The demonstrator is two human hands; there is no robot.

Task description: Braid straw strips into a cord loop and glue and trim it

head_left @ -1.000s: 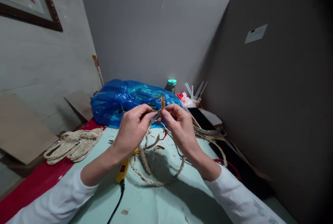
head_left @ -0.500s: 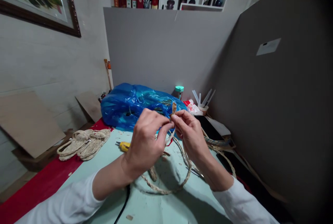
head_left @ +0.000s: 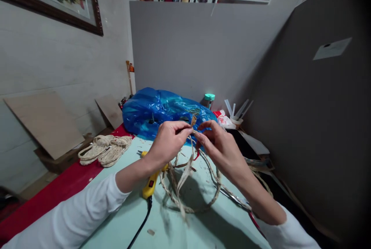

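My left hand pinches the end of a braided straw cord between thumb and fingertips, with a short brown tip sticking up above them. Close against it, my right hand has its thumb and forefinger on the same end, its other fingers curled. Below, the braided straw cord lies in loops on the pale green tabletop, and a loose flat strip hangs down from the hands. Left of the loops, partly behind my left forearm, rests a yellow corded tool with a red switch, resembling a glue gun.
A blue plastic bag bulges across the back of the table. Woven straw sandals lie at the left on red cloth. Scissors lie under my right forearm. A green-lidded jar and a cup of white strips stand behind.
My fingers have shifted on the cord end, the right ones opening slightly. The loose strip now hangs in plain sight below. The view has turned a little left, showing more of the yellow tool.
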